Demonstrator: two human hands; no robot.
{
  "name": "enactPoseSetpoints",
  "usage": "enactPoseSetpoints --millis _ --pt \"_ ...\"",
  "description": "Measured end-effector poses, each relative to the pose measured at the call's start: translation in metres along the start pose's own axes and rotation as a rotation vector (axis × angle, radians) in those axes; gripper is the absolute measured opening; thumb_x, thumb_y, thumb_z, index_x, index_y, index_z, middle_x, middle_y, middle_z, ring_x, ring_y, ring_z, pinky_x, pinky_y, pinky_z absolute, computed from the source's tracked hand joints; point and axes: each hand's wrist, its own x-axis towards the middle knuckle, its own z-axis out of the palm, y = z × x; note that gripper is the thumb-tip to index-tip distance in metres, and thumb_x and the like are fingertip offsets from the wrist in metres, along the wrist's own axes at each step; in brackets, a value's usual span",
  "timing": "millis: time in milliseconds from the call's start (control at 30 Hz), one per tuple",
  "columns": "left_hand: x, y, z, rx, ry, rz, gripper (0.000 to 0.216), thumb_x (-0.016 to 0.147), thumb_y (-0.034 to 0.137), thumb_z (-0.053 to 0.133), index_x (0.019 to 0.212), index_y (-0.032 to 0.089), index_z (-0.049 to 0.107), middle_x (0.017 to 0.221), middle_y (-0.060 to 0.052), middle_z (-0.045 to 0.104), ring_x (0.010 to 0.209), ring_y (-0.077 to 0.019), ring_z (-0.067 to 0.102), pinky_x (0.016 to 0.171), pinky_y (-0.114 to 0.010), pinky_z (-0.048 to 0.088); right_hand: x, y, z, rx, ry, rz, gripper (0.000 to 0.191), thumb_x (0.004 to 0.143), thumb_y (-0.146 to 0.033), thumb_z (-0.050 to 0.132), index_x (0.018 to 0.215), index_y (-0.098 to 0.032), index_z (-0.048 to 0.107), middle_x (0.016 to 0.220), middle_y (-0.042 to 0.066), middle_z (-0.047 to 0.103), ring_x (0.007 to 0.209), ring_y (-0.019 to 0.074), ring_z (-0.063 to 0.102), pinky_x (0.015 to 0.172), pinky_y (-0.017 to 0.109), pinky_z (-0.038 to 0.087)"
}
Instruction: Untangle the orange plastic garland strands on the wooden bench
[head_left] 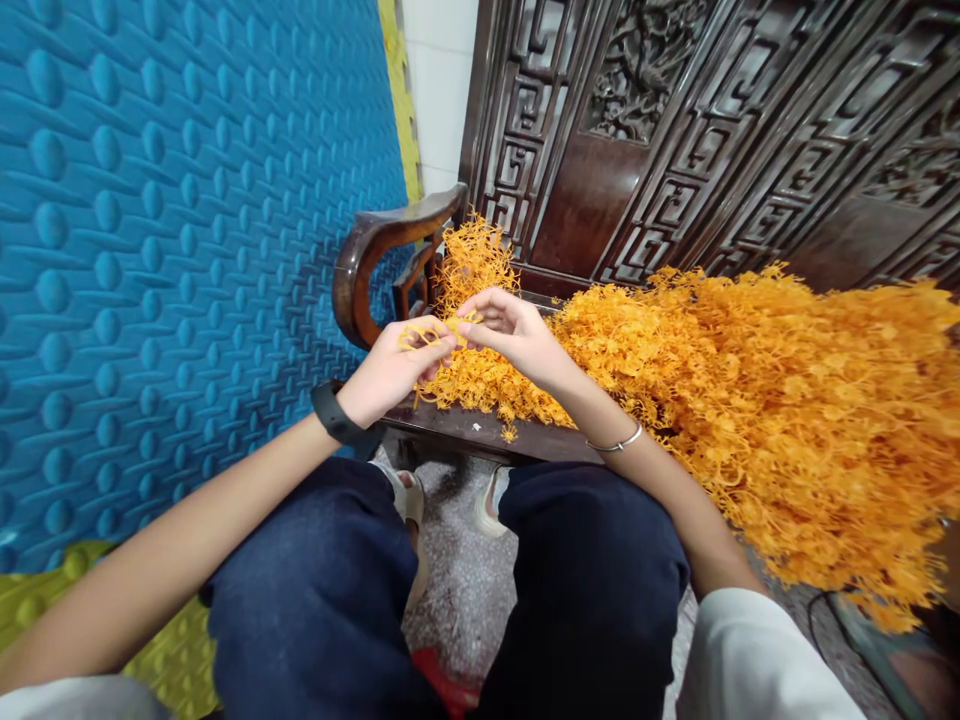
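My left hand (401, 368) is closed around a yellow-orange looped plastic piece (417, 334), whose thin strands stick out over the fingers. The thumb and fingertips of my right hand (514, 336) pinch the same cluster where the two hands meet. Whether it is one piece or more, I cannot tell. Just below and behind the hands lies a heap of similar orange spidery plastic pieces (615, 345), spread along the seat of a dark wooden bench (540, 440). A single loose piece (509, 433) rests near the seat's front edge.
A curved wooden armrest (367, 265) rises at the bench's left end, and a carved backrest (592, 200) stands behind. Blue textured foam matting (187, 250) fills the left side. The orange heap reaches far right, beside my right forearm. My knees (322, 570) are below.
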Motion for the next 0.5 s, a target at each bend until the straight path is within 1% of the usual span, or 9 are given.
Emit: enactPoseSetpoints --millis 100,167,267,367,433,500 --pt "0.001 -0.0016 -0.0005 0.004 0.013 0.015 0.019 0.073 0.032 0.064 0.066 0.016 0.056 0.049 0.005 0.044 0.043 -0.0067 0.037 0.044 -0.022 0.027 -0.0004 0.0001 -0.0019 0.012 -0.001 0.036 0.029 0.069 -0.038 0.073 0.079 -0.017 0.057 0.075 0.0 0.062 0.065 0.0085 0.057 0.063 0.024 0.049" --pt "0.0019 -0.0025 -0.0006 -0.011 0.028 0.029 0.022 0.073 0.035 0.065 0.066 0.016 0.057 0.051 0.005 0.043 0.044 -0.0062 0.034 0.044 -0.022 0.025 -0.001 -0.0003 -0.0027 0.01 -0.008 0.053 0.03 0.067 -0.041 0.074 0.075 -0.016 0.059 0.071 0.0 0.061 0.062 0.0085 0.056 0.061 0.024 0.048" --pt "0.002 -0.0025 -0.0014 0.006 0.024 0.056 0.026 0.072 0.039 0.066 0.069 0.014 0.06 0.056 0.003 0.048 0.047 -0.0063 0.036 0.046 -0.022 0.026 -0.0023 -0.0023 -0.0026 0.024 -0.024 0.065 0.032 0.064 -0.042 0.077 0.072 -0.016 0.06 0.067 -0.001 0.061 0.06 0.0083 0.055 0.059 0.023 0.047" --pt "0.0011 -0.002 -0.003 0.096 -0.031 0.06 0.028 0.071 0.041 0.068 0.071 0.013 0.065 0.062 0.001 0.055 0.054 -0.0078 0.041 0.051 -0.022 0.03 -0.0027 -0.0029 -0.0016 0.046 -0.03 0.074 0.031 0.064 -0.041 0.076 0.071 -0.015 0.059 0.067 -0.001 0.061 0.059 0.008 0.054 0.06 0.024 0.046" --pt "0.0017 -0.0028 -0.0033 0.123 -0.06 0.048 0.027 0.072 0.039 0.067 0.072 0.012 0.066 0.063 0.0 0.056 0.056 -0.0086 0.042 0.053 -0.023 0.032 -0.0016 -0.0005 -0.0013 0.051 -0.032 0.08 0.031 0.065 -0.041 0.076 0.07 -0.016 0.057 0.065 -0.001 0.06 0.058 0.0083 0.054 0.059 0.024 0.046" --pt "0.0037 -0.0049 -0.0024 0.111 -0.062 0.043 0.025 0.072 0.037 0.065 0.069 0.012 0.065 0.06 0.001 0.054 0.055 -0.0085 0.041 0.053 -0.023 0.032 0.0007 0.0042 -0.0018 0.039 -0.023 0.084 0.03 0.065 -0.039 0.075 0.069 -0.017 0.055 0.064 -0.002 0.059 0.058 0.0088 0.053 0.058 0.024 0.045"
